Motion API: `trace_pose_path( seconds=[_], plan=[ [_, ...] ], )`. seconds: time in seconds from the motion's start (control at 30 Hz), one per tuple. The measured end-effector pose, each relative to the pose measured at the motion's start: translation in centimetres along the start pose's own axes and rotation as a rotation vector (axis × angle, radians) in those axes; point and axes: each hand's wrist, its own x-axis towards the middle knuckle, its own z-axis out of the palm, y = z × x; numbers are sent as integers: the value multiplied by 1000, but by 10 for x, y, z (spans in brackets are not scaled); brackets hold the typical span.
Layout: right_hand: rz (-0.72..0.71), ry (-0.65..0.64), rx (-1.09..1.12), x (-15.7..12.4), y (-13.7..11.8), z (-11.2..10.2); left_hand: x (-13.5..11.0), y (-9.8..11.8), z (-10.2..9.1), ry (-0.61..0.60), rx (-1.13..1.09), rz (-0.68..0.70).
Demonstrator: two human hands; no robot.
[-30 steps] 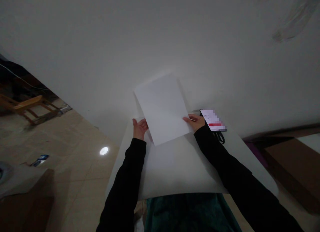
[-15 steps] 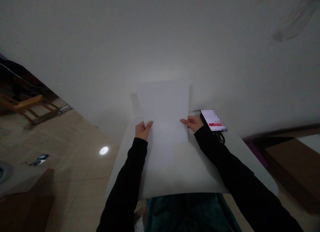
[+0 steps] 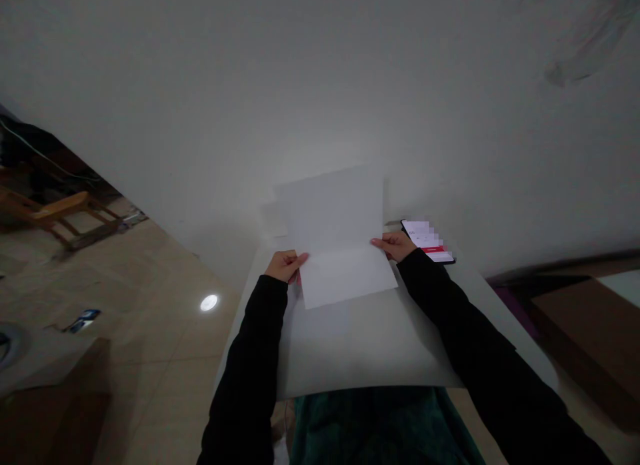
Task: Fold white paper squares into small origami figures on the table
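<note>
A blank white sheet of paper [image 3: 340, 231] is held up above the white table [image 3: 370, 351], slightly tilted, its lower right corner higher than its lower left. My left hand [image 3: 285, 265] pinches the paper's left edge, thumb on the near face and fingers behind. On the opposite edge, my right hand [image 3: 395, 244] grips with the thumb in front; its other fingers are partly hidden. Just beyond the right wrist lies a phone [image 3: 433, 243] with a lit screen, propped at the table's back right and partly covered by my black sleeve.
A pale wall [image 3: 320, 71] rises directly behind the table. To the left, a wooden chair [image 3: 65, 205] stands on the tiled floor [image 3: 170, 325], which shows a bright light reflection. Brown boxes [image 3: 590, 325] stand at the right.
The paper has turned a little, its left side dropping and its lower edge swinging right. My left hand has moved slightly down, my right hand slightly right; both still hold the sheet.
</note>
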Motion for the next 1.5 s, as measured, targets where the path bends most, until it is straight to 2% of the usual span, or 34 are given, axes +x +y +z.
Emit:
trace_pose_path(
  seconds=[0.27, 0.33, 0.4, 0.5, 0.57, 0.67, 0.77, 0.87, 0.93, 1.1, 1.17, 1.33, 1.5],
  plan=[
    [103, -202, -128, -10, -3, 0, -5, 6, -14, -65, 76, -42],
    [125, -174, -51, -8, -2, -1, -5, 4, -17, -78, 97, -39],
    [138, -93, 72, -4, -2, -1, -4, 1, -17, -73, 132, -20],
    [129, -43, 264, 0, -2, 2, 0, -2, -13, 21, 113, 10],
    [105, -84, 373, 0, -1, 11, 3, -3, -9, 114, 24, 11],
    [42, -124, 473, -4, 7, 33, 9, -4, 0, 232, -241, -9],
    [-15, -198, 520, -8, 17, 55, 13, -5, 12, 259, -461, -48],
    [-101, -240, 489, -9, 23, 68, 13, -6, 29, 184, -491, -88],
    [-138, -193, 462, -6, 23, 70, 12, -8, 42, 131, -486, -109],
    [-276, 126, 511, 2, 18, 60, 7, -14, 76, -72, -432, -190],
    [-321, 207, 509, 5, 15, 53, 4, -16, 86, -164, -404, -212],
    [-375, 276, 455, 2, 4, 43, -3, -13, 95, -461, -354, -112],
    [-362, 298, 488, -6, -2, 47, -6, -7, 94, -533, -299, -62]
  ],
)
